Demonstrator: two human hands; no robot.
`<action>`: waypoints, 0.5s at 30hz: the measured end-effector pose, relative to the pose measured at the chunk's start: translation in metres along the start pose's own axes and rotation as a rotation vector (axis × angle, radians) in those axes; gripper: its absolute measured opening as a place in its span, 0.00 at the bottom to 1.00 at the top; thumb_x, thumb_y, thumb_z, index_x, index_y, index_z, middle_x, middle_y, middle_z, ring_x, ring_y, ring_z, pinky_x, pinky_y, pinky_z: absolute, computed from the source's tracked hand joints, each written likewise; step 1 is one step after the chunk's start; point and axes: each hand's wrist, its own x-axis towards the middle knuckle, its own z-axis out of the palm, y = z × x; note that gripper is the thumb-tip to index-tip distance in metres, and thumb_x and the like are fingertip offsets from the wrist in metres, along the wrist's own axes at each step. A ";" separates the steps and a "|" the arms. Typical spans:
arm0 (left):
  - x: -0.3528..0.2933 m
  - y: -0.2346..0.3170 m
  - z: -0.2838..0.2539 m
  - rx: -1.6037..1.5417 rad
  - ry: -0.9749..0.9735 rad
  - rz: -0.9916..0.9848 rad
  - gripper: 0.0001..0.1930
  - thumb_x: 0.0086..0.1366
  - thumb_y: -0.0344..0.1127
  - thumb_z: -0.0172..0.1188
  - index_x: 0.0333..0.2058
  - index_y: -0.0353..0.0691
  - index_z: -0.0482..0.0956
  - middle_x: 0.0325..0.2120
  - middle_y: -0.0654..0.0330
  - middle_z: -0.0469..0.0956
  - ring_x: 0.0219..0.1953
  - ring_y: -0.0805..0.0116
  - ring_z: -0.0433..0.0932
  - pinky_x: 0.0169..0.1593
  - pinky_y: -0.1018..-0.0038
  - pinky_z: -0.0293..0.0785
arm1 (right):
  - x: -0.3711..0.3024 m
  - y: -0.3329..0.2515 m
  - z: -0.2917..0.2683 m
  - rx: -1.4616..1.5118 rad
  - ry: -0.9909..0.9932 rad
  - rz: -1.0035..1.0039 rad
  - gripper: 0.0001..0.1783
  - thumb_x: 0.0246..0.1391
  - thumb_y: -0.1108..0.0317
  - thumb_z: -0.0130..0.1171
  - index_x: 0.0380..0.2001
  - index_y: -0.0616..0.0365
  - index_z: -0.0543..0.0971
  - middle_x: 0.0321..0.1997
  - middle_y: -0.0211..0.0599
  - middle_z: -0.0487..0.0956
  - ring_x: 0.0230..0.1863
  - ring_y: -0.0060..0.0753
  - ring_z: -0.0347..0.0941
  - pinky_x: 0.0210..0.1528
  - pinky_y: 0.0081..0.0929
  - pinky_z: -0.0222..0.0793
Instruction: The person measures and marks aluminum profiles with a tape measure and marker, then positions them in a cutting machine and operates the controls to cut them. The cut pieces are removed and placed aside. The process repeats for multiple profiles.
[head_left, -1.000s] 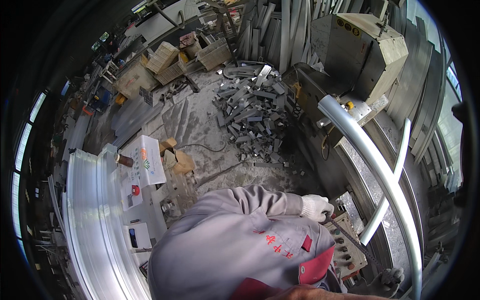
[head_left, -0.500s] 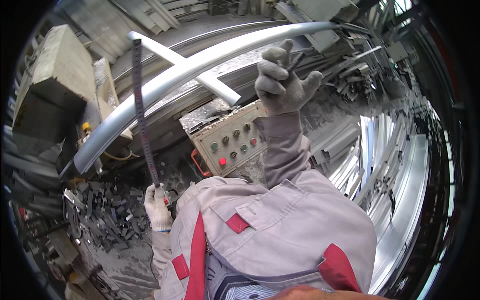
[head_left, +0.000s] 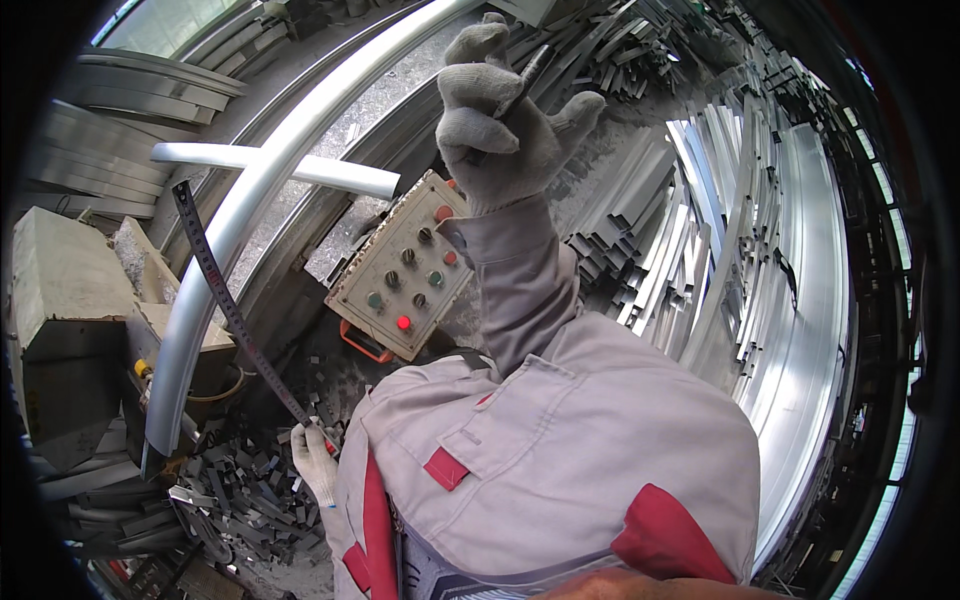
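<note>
My left hand (head_left: pixel 315 465), in a pale work glove, is closed on a tape measure close to my side; its red and dark case is mostly hidden. The pulled-out tape blade (head_left: pixel 252 355) slants up and away, crossing a long curved silver metal profile (head_left: pixel 190 350). Its free end stands beyond that profile, touching nothing I can make out. A shorter silver piece (head_left: pixel 345 175) lies crosswise under the long profile. My right hand (head_left: pixel 500 130), in a grey-white glove, is raised above the control box with fingers curled around a dark pen-like marker (head_left: pixel 537 68); the thumb sticks out.
A beige control box (head_left: pixel 440 285) with buttons and knobs stands below my right forearm. A boxy machine housing (head_left: pixel 70 270) is at the left. Metal offcuts (head_left: pixel 250 500) pile up beside my left hand. Long metal profiles (head_left: pixel 800 330) lie stacked at the right.
The view has turned, so the long profile and control box now lie further left and steeper. My right hand appears higher and further left, still gripping the marker. The tape stays extended from my left hand.
</note>
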 end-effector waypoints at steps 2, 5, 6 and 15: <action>0.001 0.000 0.001 0.014 -0.014 0.001 0.14 0.79 0.46 0.62 0.42 0.40 0.79 0.26 0.68 0.76 0.24 0.81 0.68 0.29 0.79 0.63 | 0.000 -0.001 0.004 -0.005 0.041 -0.006 0.53 0.46 0.45 0.82 0.70 0.55 0.70 0.68 0.35 0.71 0.55 0.28 0.74 0.36 0.20 0.77; 0.004 -0.003 0.001 0.016 -0.016 0.015 0.14 0.79 0.45 0.61 0.43 0.39 0.79 0.26 0.69 0.75 0.24 0.82 0.68 0.29 0.79 0.62 | 0.001 -0.002 0.014 -0.029 0.135 -0.020 0.55 0.41 0.56 0.88 0.67 0.60 0.67 0.65 0.33 0.72 0.53 0.28 0.77 0.35 0.22 0.79; 0.005 -0.004 0.001 0.014 -0.015 0.024 0.14 0.80 0.45 0.61 0.44 0.39 0.79 0.26 0.69 0.75 0.24 0.82 0.68 0.29 0.80 0.62 | 0.001 -0.001 0.017 -0.040 0.151 -0.029 0.55 0.41 0.56 0.88 0.68 0.60 0.67 0.64 0.33 0.72 0.53 0.28 0.76 0.35 0.22 0.78; 0.002 0.002 0.006 -0.074 -0.017 0.016 0.13 0.80 0.43 0.61 0.47 0.39 0.80 0.27 0.69 0.75 0.25 0.81 0.72 0.32 0.80 0.70 | -0.013 0.015 -0.001 -0.161 0.499 -0.016 0.25 0.62 0.57 0.69 0.58 0.58 0.80 0.40 0.36 0.83 0.33 0.27 0.79 0.25 0.19 0.72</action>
